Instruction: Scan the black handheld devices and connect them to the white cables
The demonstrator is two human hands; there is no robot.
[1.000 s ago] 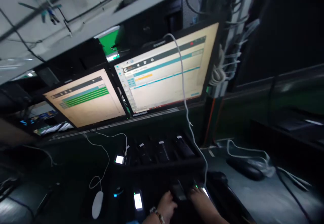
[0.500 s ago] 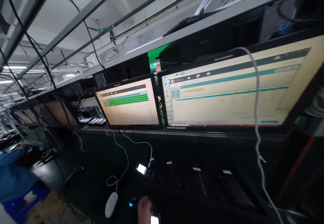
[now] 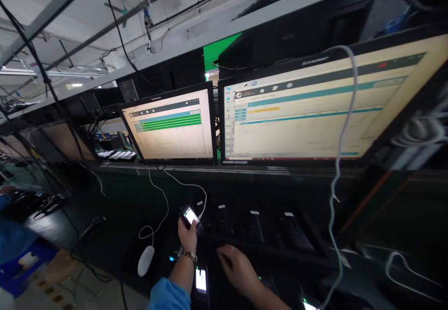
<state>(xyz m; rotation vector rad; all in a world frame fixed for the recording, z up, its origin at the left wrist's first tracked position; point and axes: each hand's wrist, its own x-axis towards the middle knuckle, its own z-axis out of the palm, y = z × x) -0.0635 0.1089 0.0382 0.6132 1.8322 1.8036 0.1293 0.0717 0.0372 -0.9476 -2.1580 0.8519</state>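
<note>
My left hand (image 3: pixel 187 236) is closed around a small dark handheld device (image 3: pixel 191 215) with a lit white screen, its thumb near the screen's lower edge. A white cable (image 3: pixel 204 195) runs to this device. Lower right of it, my right hand (image 3: pixel 238 269) hovers over the dark bench with fingers curled together; anything between them is lost in shadow. Below my left wrist lies another handheld device (image 3: pixel 200 279) with its screen lit. Several dark devices with white labels, one of them a labelled device (image 3: pixel 257 226), lie in a row beyond my right hand.
Two lit monitors, a left monitor (image 3: pixel 171 132) and a larger right monitor (image 3: pixel 297 114), stand along the bench's back. A white mouse (image 3: pixel 145 260) lies to the left. One thick grey cable (image 3: pixel 332 207) hangs down at right. Another person's blue sleeve (image 3: pixel 16 249) shows far left.
My left hand has come forward and grasped the cabled device. My right hand has entered from the lower right. The view has shifted, bringing more of the near bench into sight.
</note>
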